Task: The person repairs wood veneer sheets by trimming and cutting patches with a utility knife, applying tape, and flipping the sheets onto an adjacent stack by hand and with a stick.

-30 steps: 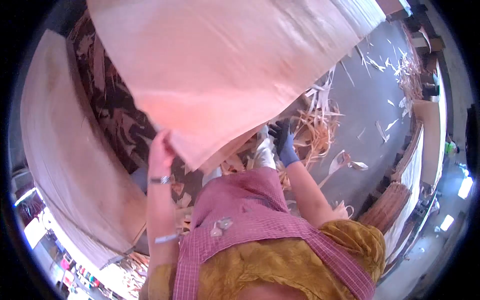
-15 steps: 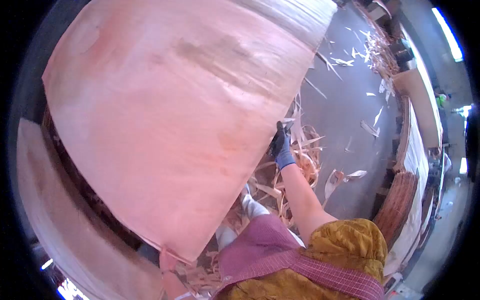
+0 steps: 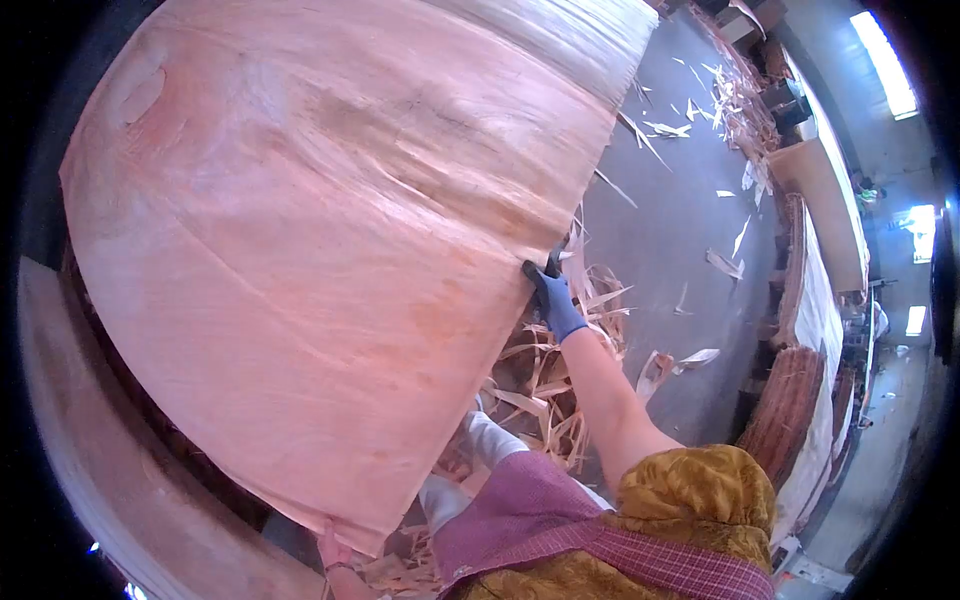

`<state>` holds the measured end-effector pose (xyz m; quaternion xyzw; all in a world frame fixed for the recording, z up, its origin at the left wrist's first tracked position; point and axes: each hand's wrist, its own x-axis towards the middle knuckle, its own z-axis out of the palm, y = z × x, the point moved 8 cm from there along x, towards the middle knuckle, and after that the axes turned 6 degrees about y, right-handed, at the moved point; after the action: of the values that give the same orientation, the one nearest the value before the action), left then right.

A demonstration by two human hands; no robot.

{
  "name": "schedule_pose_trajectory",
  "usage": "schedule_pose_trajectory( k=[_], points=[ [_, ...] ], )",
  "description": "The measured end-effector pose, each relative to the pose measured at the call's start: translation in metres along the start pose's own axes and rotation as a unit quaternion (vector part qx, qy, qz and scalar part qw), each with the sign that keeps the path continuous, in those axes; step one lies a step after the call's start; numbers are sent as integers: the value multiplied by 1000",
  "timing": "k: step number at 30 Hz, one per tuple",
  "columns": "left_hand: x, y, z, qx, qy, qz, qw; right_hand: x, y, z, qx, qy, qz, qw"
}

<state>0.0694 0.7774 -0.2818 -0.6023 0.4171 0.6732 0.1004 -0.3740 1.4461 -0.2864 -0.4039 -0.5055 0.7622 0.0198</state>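
Note:
A large, pale pinkish wood veneer sheet (image 3: 300,300) spreads across most of the view. My right hand (image 3: 555,297), in a blue-grey glove with dark fingertips, is closed on the sheet's right edge. Creases run across the sheet from that grip. At the near corner, my bare left hand (image 3: 333,548) pinches the sheet's edge, its fingers partly hidden by the veneer. Whatever lies beneath the sheet is mostly covered.
Veneer scraps (image 3: 545,400) are heaped by my legs, with more strewn over the grey floor (image 3: 690,220). Stacked veneer (image 3: 790,400) stands on the right. Another pale stack (image 3: 120,450) lies along the left. Windows show at far right.
The sheet has buckled into stronger creases near my right hand, which grips its edge with the fingers now more visible. The whole view has shifted slightly; my left hand keeps the near corner.

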Motion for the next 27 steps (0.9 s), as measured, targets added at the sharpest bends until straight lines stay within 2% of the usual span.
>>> schedule_pose_trajectory(
  k=[1, 4, 7, 9, 11, 14, 15, 17, 19, 20, 21, 23, 24, 27],
  points=[
    [-2, 1, 0, 7, 7, 1, 1000, 4, 1, -5, 0, -7, -12, 1000],
    [11, 2, -8, 42, 2, 2, 999, 7, -7, -26, -70, 31, 84, 994],
    [15, 5, -7, 52, -3, 16, 999, 55, -3, -40, -29, -4, 59, 998],
    [2, 1, -7, 51, -15, 8, 999, 49, -30, -34, -51, -32, 28, 998],
    [5, -2, 8, 45, -53, -5, 998, 56, -60, -27, -62, -8, -3, 998],
    [-5, -6, 30, -48, -69, -97, 992, 86, -79, -36, -81, 23, -16, 996],
    [-8, -9, 31, -42, -50, -108, 992, 90, -89, -37, -79, 26, -19, 996],
    [-12, -9, 40, 28, 17, -72, 997, 95, -111, -33, -75, 33, 11, 997],
    [-13, -6, 44, 172, 118, 5, 978, 134, -122, -36, -50, 9, 6, 999],
    [-19, 3, 48, 286, 180, 51, 940, 148, -124, -45, -36, 4, 9, 999],
    [-24, 13, 54, 401, 243, 86, 879, 166, -127, -50, -43, 0, 11, 999],
    [-37, 33, 78, 591, 327, 141, 724, 193, -133, -57, -39, 8, 25, 999],
    [-40, 41, 95, 651, 361, 161, 648, 206, -138, -58, -34, 12, 29, 999],
    [-39, 54, 152, 737, 354, 214, 534, 227, -156, -60, -4, -8, 47, 999]
  ],
)
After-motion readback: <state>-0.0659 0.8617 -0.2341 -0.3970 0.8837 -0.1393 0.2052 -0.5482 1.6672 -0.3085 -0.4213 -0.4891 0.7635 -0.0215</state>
